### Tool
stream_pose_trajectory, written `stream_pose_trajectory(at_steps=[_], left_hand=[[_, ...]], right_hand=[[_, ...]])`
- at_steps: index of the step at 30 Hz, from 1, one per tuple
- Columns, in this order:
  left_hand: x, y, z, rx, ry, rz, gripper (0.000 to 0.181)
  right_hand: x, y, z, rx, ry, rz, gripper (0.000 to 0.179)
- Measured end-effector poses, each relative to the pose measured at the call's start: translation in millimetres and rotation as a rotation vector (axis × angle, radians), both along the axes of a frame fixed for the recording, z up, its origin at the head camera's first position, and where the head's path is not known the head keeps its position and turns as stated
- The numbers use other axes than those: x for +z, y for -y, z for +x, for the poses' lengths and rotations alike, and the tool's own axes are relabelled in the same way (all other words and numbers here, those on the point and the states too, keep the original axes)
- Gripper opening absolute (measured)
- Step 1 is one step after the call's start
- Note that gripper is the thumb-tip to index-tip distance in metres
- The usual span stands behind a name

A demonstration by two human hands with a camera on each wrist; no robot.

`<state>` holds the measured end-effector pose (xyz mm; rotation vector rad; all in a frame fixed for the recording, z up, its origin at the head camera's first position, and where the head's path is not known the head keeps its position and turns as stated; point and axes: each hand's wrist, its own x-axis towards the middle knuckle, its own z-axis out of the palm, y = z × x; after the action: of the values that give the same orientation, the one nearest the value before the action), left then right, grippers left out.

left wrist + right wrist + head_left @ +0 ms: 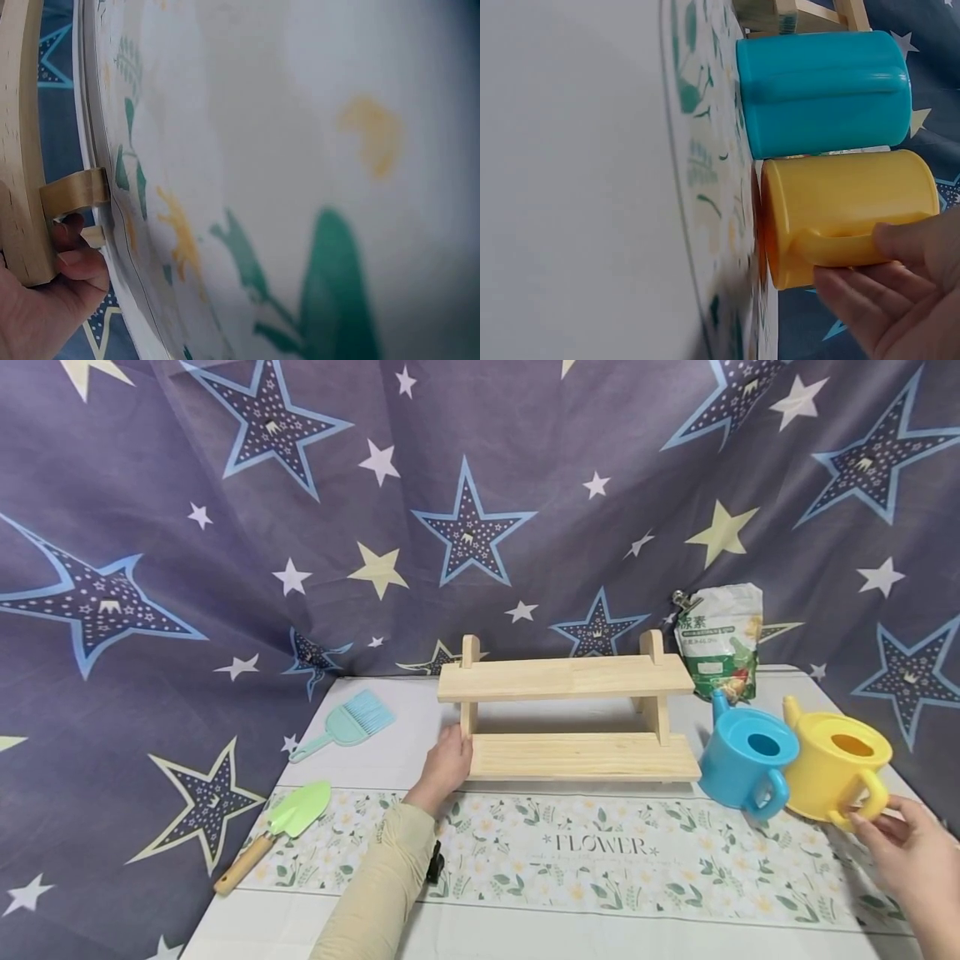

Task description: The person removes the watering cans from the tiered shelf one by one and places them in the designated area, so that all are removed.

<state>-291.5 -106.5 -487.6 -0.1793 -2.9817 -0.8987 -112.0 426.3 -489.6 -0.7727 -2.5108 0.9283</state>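
Observation:
A two-tier wooden plant stand [570, 677] stands at the back middle of the table. My left hand [447, 762] grips the left end of its lower board; in the left wrist view, fingers curl beneath that board [22, 142]. At the right, my right hand [911, 852] pinches the handle of a yellow watering can [828, 768], thumb on one side and fingers on the other. A blue watering can [738, 760] sits close beside it, between the yellow can and the stand. In the right wrist view the yellow can's base [776, 225] is at the tablecloth.
Behind the blue can stands a white-and-green pouch [720, 639] with a metal clip [684, 602] on its corner. A light blue brush [348, 722] and a green trowel [300, 810] with a wooden handle lie at the left. Star-patterned cloth [465, 485] hangs behind the table.

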Motion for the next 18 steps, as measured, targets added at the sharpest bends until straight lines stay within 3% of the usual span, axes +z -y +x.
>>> stream_pose_trajectory(at_steps=[4,10,18], left_hand=[[0.1,-0.2,-0.6,-0.002,0.003,0.000,0.043],[-0.5,-0.1,-1.0,0.003,0.008,0.006,0.044],[-0.4,0.5,-0.9,0.002,0.009,0.007,0.043]], right_hand=[[9.8,7.5,2.7,-0.002,0.074,0.011,0.039],[7.6,10.1,2.4,0.003,0.148,0.043,0.048],[10.4,11.5,5.5,0.045,0.173,0.080,0.056]])
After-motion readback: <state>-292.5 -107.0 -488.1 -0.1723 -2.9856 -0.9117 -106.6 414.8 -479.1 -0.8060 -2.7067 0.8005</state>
